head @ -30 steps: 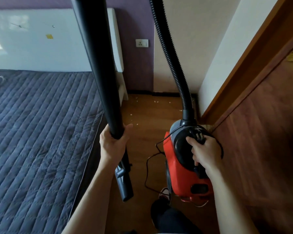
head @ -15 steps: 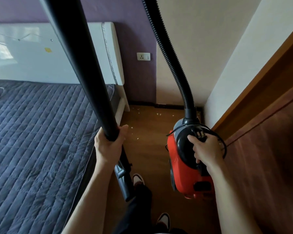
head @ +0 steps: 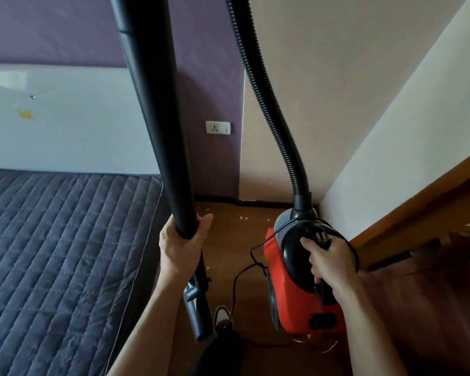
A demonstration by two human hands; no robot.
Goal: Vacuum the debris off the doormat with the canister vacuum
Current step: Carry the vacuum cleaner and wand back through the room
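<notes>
My left hand (head: 181,246) grips the black vacuum wand (head: 158,112), which rises steeply out of the top of the view; its lower end (head: 198,313) hangs just above the floor. My right hand (head: 330,260) holds the carry handle of the red and black canister vacuum (head: 291,291), with the plug pinned under my fingers. The ribbed black hose (head: 269,104) climbs from the canister's front. Pale debris flecks (head: 243,218) lie on the wooden floor near the wall. No doormat is in view.
A bed with a dark quilted cover (head: 60,253) and white headboard (head: 65,118) fills the left. A wall socket (head: 218,128) sits on the purple wall. A wooden door and frame (head: 418,240) stand right. The black power cord (head: 242,272) loops over the floor by my shoe (head: 221,316).
I have stepped closer to the far wall, carrying wand and canister. The socket and headboard look nearer. Both grips are unchanged.
</notes>
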